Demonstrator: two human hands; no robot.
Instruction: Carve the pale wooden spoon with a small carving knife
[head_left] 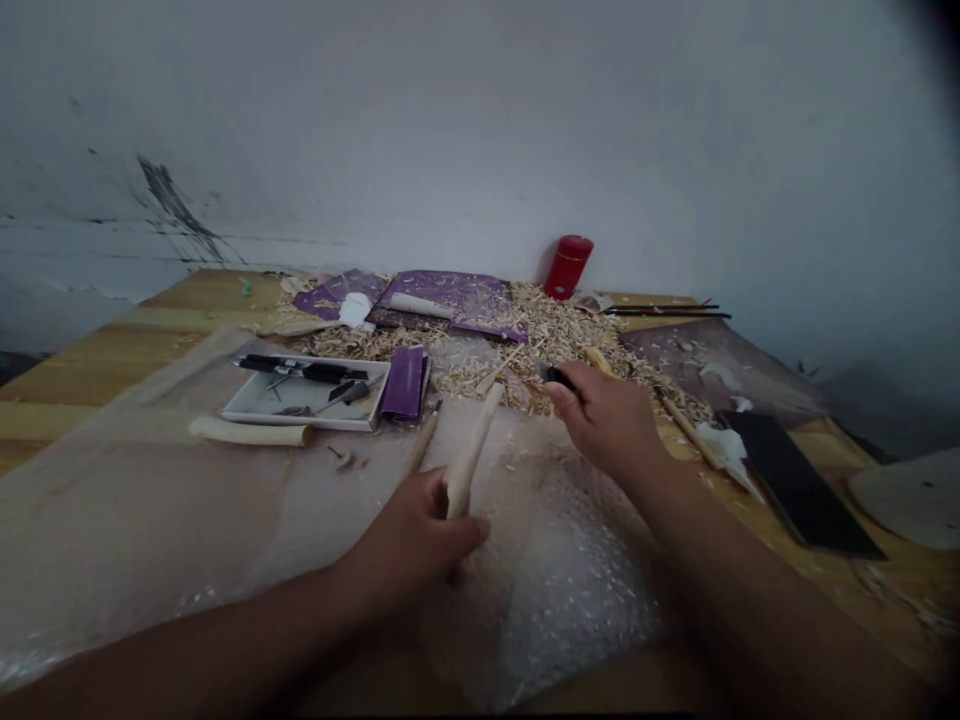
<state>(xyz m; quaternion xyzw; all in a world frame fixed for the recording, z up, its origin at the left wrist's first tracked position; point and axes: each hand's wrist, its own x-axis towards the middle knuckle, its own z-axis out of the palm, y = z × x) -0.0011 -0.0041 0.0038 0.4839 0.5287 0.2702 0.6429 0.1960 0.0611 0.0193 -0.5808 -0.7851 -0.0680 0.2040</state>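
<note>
My left hand (431,535) is closed round the lower end of a pale carved wooden piece (475,440), which points up and away over the bubble wrap. To its right, my right hand (604,410) grips a knife (556,376) with a black handle; a short bit of blade shows at its tip. The blade is apart from the wood. A wooden-handled tool (425,440) lies just left of the wooden piece. Behind both hands spreads a heap of wood shavings (577,330).
A white tray (300,420) holds black-handled tools, with a purple case (405,385) beside it and a curved wooden piece (251,432) in front. A red canister (569,267) stands by the wall. Right lies a dark flat slab (802,485). Bubble wrap (570,560) covers the table's front.
</note>
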